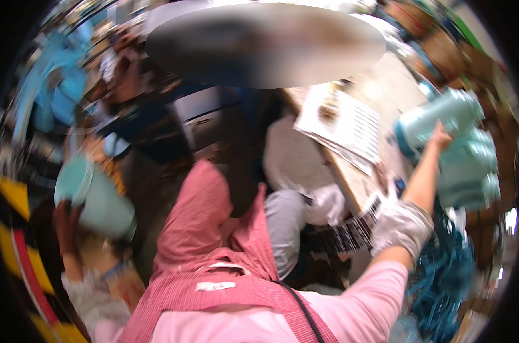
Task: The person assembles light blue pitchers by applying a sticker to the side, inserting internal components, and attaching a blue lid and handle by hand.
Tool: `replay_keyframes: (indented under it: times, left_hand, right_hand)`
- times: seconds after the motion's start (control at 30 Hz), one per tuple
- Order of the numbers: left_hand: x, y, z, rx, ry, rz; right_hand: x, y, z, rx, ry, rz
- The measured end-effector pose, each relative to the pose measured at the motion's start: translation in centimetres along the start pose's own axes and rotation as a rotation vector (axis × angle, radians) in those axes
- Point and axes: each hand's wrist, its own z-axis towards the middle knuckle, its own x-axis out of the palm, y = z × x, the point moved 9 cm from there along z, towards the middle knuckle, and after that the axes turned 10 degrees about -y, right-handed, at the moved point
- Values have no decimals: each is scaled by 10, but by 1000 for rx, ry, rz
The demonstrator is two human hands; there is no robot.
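at the lower left, a pale teal tub point(108, 206) leans with its wide round end toward the upper left; blur hides whether anything is inside. the left hand point(68, 223) has its fingers bent against the tub's near edge, gripping it, the tub lying just right of them. across at the right, the right hand point(439, 139) touches the lower side of a pale teal jar point(442, 119), which lies just above the fingertips; whether these pinch it or merely press cannot be told. more teal containers point(468, 168) crowd below, their contents hidden.
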Motion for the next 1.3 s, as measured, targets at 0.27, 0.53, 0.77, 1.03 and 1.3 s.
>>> replay_keyframes:
  times: [0.27, 0.53, 0.77, 1.03, 1.3]
  left_hand:
    - [-106, -184, 112, -197, -318, -1048]
    - [-127, -349, 61, 756, -343, -657]
    - [-131, -305, 132, 594, 131, -1279]
    - [-215, -326, 196, 617, -404, -905]
    - [-187, -322, 188, 699, 160, -910]
  right_hand:
    - [-78, 173, -438, 213, 1409, 1198]
    - [-206, 207, -475, 1259, 1706, 1692]
    - [-266, 213, -467, 560, 1120, 1460]
    - [-336, 252, -565, -112, 1282, 1414]
    - [-316, 229, -540, -707, 1428, 1241]
